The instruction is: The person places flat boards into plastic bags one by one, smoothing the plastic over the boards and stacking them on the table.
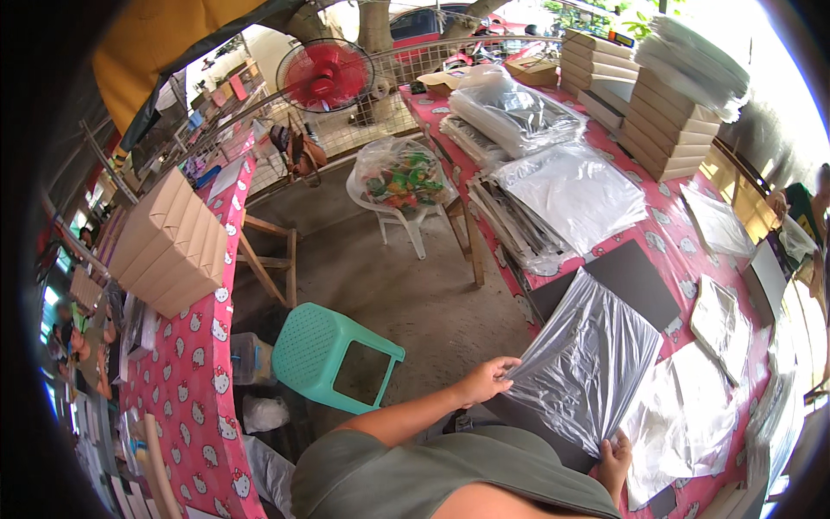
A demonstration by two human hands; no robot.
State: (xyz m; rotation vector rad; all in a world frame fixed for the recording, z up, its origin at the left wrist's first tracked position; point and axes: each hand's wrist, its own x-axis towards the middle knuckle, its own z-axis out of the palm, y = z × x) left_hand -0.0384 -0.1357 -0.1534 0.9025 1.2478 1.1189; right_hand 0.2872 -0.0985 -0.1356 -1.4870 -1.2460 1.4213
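Observation:
In front of me a clear plastic bag [588,350] is stretched wrinkled over a flat dark panel [553,434], whose near end shows uncovered. My left hand [486,382] pinches the left edge of the bag with closed fingers. At its near right corner, my right hand [616,458] is closed on the plastic, the fingers partly folded under. Another black panel [635,281] lies on the pink patterned table [605,244] just beyond the bag. Loose clear plastic sleeves [679,424] spread out to the right of my right hand.
Stacks of plastic-wrapped sheets [571,195] and brown boxes [666,125] cover the table's far part. On the left stand a teal stool [333,353] and a second pink table [194,381] with stacked boxes [169,246]. A white chair [402,221] holds a filled bag; a red fan [324,76] stands behind.

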